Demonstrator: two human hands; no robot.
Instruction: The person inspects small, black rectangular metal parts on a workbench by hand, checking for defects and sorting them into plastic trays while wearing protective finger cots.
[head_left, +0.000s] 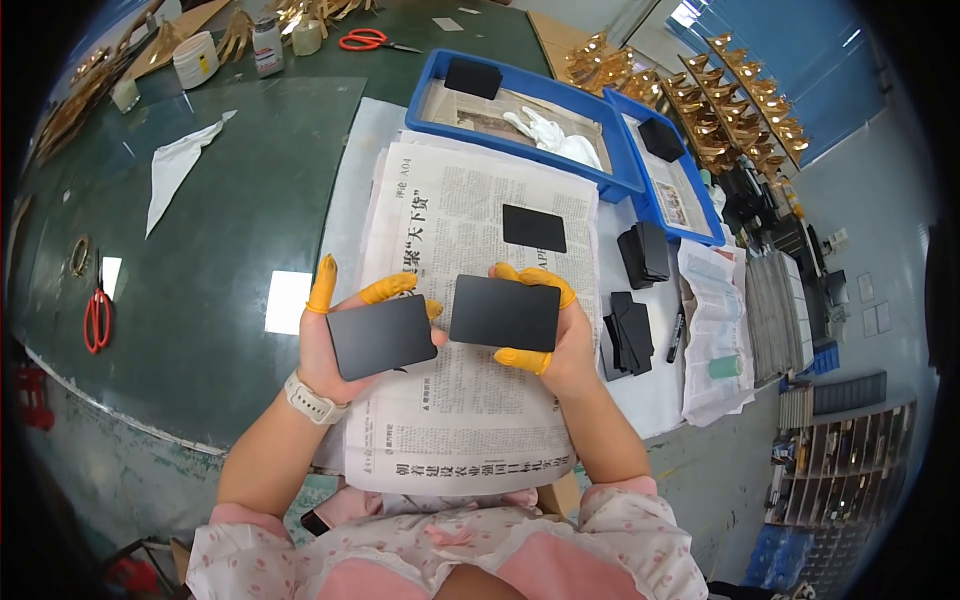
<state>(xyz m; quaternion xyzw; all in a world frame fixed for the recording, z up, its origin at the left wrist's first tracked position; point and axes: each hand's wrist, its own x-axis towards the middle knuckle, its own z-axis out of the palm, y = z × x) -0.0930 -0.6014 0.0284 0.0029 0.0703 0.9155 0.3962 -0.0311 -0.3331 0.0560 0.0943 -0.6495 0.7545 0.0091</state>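
Black and round-cornered, the left plate (382,336) lies across your left hand (316,345), cradled with the thumb raised beside it; the right plate (505,313) sits gripped edge to edge between thumb and fingers of your right hand (573,350), above the newspaper (470,415).

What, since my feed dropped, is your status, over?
Left hand holding black plate. Right hand holding another plate. Third plate flat on newspaper beyond; hands unobstructed.

We extend our left forearm (262,450) and right forearm (610,437) ahead of our torso (440,556), left grip (316,350) clasping, one digit (321,285) pointing away from the torso, right grip (573,345) clasping, fingers (548,282) bent.
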